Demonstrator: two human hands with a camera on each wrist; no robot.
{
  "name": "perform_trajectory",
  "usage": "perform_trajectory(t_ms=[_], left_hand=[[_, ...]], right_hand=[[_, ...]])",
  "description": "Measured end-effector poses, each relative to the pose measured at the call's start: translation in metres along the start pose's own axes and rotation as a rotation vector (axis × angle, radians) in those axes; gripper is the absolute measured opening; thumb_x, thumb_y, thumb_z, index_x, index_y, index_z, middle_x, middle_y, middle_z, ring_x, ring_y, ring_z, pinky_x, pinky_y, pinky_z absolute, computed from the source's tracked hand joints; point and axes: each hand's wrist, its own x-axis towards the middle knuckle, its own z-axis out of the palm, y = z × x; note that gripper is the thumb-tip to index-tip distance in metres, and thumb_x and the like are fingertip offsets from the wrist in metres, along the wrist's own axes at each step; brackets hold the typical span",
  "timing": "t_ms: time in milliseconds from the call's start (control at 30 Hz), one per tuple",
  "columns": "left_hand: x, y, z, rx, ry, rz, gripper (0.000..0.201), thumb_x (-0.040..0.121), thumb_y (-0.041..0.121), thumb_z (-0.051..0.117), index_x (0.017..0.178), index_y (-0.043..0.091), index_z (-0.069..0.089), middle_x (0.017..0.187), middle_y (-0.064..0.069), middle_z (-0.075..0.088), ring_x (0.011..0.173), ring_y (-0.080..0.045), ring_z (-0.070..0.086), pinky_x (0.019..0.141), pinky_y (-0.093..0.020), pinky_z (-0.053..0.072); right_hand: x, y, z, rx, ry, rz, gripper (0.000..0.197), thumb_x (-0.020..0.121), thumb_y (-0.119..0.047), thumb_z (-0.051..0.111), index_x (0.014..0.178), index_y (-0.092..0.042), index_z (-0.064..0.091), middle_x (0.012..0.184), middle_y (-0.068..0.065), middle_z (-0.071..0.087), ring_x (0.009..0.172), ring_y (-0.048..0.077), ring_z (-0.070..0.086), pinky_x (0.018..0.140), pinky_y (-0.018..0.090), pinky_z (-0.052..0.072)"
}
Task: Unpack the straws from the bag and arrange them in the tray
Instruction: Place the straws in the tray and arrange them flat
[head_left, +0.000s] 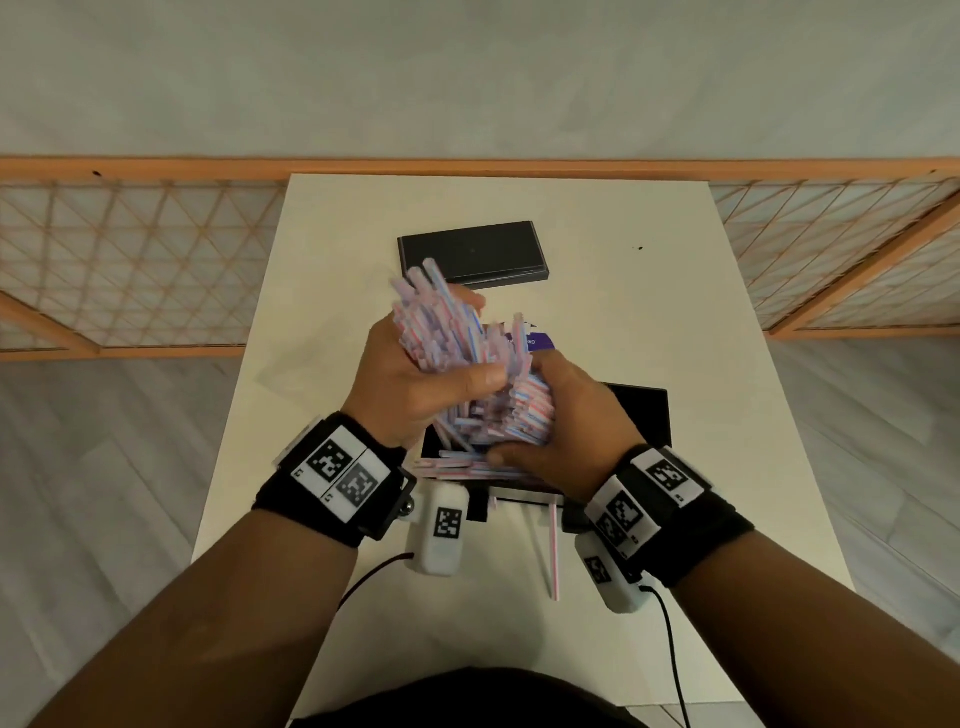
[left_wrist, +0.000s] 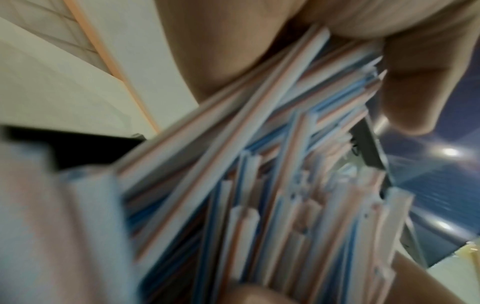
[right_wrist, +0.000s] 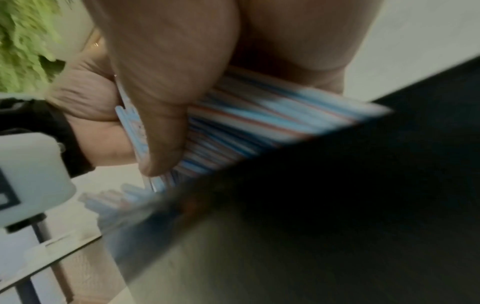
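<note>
A thick bundle of red, white and blue striped straws (head_left: 467, 364) is held between both hands above the near black tray (head_left: 639, 410). My left hand (head_left: 410, 384) grips the bundle's left side, thumb across the front. On the right side, my right hand (head_left: 571, 410) curls round the lower ends. Several straws (head_left: 462, 466) lie along the tray's front edge. The purple bag (head_left: 540, 340) lies on the table behind the bundle, mostly hidden. The left wrist view is filled with straws (left_wrist: 259, 164), and the right wrist view shows my thumb (right_wrist: 161, 102) across the straws (right_wrist: 259, 123).
A second black tray or lid (head_left: 472, 254) lies farther back on the white table (head_left: 701, 312). Two loose straws (head_left: 553, 551) lie near the table's front edge. A wooden lattice screen (head_left: 130, 260) stands behind the table. Cables trail from the wrist cameras.
</note>
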Motion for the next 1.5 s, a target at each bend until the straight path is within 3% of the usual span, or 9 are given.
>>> perform_trajectory(t_ms=[133, 333, 467, 667, 833, 967, 1200, 1333, 1500], left_hand=[[-0.009, -0.012, -0.008, -0.213, 0.224, -0.115, 0.084, 0.052, 0.048, 0.099, 0.118, 0.013, 0.061, 0.109, -0.005, 0.071, 0.109, -0.031, 0.066, 0.098, -0.052, 0.055], [-0.018, -0.012, -0.006, -0.342, 0.357, -0.214, 0.110, 0.047, 0.062, 0.097, 0.127, 0.003, 0.050, 0.127, -0.026, 0.058, 0.117, -0.042, 0.061, 0.104, -0.067, 0.047], [-0.026, -0.013, -0.003, -0.333, 0.424, -0.264, 0.138, 0.045, 0.070, 0.094, 0.147, -0.005, 0.039, 0.143, -0.031, 0.053, 0.128, -0.045, 0.057, 0.109, -0.067, 0.043], [-0.036, -0.023, -0.004, -0.243, 0.467, -0.306, 0.126, 0.045, 0.080, 0.086, 0.138, 0.002, 0.052, 0.137, -0.024, 0.062, 0.127, -0.044, 0.060, 0.109, -0.066, 0.044], [-0.036, -0.017, -0.002, -0.259, 0.486, -0.297, 0.100, 0.063, 0.073, 0.080, 0.133, 0.005, 0.056, 0.134, -0.021, 0.064, 0.127, -0.038, 0.061, 0.114, -0.064, 0.040], [-0.039, -0.018, 0.006, -0.127, 0.441, -0.249, 0.121, 0.050, 0.071, 0.091, 0.137, -0.001, 0.045, 0.139, -0.022, 0.060, 0.129, -0.039, 0.060, 0.110, -0.062, 0.045], [-0.041, -0.027, 0.009, -0.030, 0.486, -0.179, 0.086, 0.062, 0.045, 0.080, 0.128, 0.002, 0.047, 0.120, -0.003, 0.068, 0.102, -0.007, 0.072, 0.090, -0.030, 0.058], [-0.041, -0.033, 0.009, 0.025, 0.487, -0.165, 0.079, 0.062, 0.047, 0.082, 0.125, 0.011, 0.052, 0.122, -0.005, 0.068, 0.107, -0.012, 0.071, 0.095, -0.036, 0.057], [-0.042, -0.035, 0.009, 0.011, 0.492, -0.145, 0.087, 0.062, 0.047, 0.080, 0.130, 0.003, 0.049, 0.118, -0.001, 0.068, 0.099, -0.002, 0.071, 0.087, -0.025, 0.058]], right_hand=[[-0.004, 0.007, 0.006, 0.045, -0.027, 0.032, 0.073, 0.059, -0.049, 0.088, 0.115, -0.037, 0.043, 0.107, -0.015, 0.054, 0.096, 0.013, 0.056, 0.090, 0.040, 0.051], [-0.021, 0.017, -0.009, 0.151, 0.014, 0.062, 0.098, 0.053, -0.039, 0.094, 0.132, -0.037, 0.036, 0.118, -0.019, 0.055, 0.108, 0.003, 0.057, 0.094, 0.022, 0.046], [-0.034, 0.036, -0.023, -0.094, 0.116, 0.119, 0.056, 0.055, -0.055, 0.087, 0.086, -0.025, 0.050, 0.086, -0.011, 0.056, 0.075, 0.010, 0.053, 0.064, 0.020, 0.041], [-0.040, 0.042, -0.013, -0.291, -0.215, 0.094, 0.053, 0.069, -0.079, 0.051, 0.068, -0.026, 0.051, 0.064, -0.007, 0.054, 0.063, 0.010, 0.052, 0.061, 0.031, 0.048], [-0.038, 0.044, -0.006, -0.375, -0.276, 0.094, 0.063, 0.057, -0.089, 0.040, 0.086, -0.034, 0.048, 0.081, -0.014, 0.049, 0.079, 0.015, 0.053, 0.073, 0.031, 0.048], [-0.036, 0.041, -0.001, -0.412, -0.333, 0.149, 0.058, 0.064, -0.083, 0.052, 0.085, -0.031, 0.041, 0.089, -0.008, 0.050, 0.084, 0.018, 0.052, 0.080, 0.032, 0.049], [-0.028, 0.042, 0.007, -0.424, -0.368, 0.214, 0.074, 0.064, -0.076, 0.064, 0.115, -0.024, 0.052, 0.112, -0.002, 0.058, 0.106, 0.022, 0.058, 0.091, 0.033, 0.050], [-0.023, 0.043, 0.005, -0.436, -0.363, 0.237, 0.065, 0.064, -0.071, 0.069, 0.107, -0.025, 0.053, 0.110, -0.002, 0.053, 0.107, 0.023, 0.057, 0.091, 0.032, 0.049], [-0.021, 0.042, 0.009, -0.431, -0.389, 0.247, 0.074, 0.063, -0.072, 0.069, 0.121, -0.027, 0.058, 0.115, -0.005, 0.062, 0.105, 0.018, 0.062, 0.093, 0.033, 0.052]])
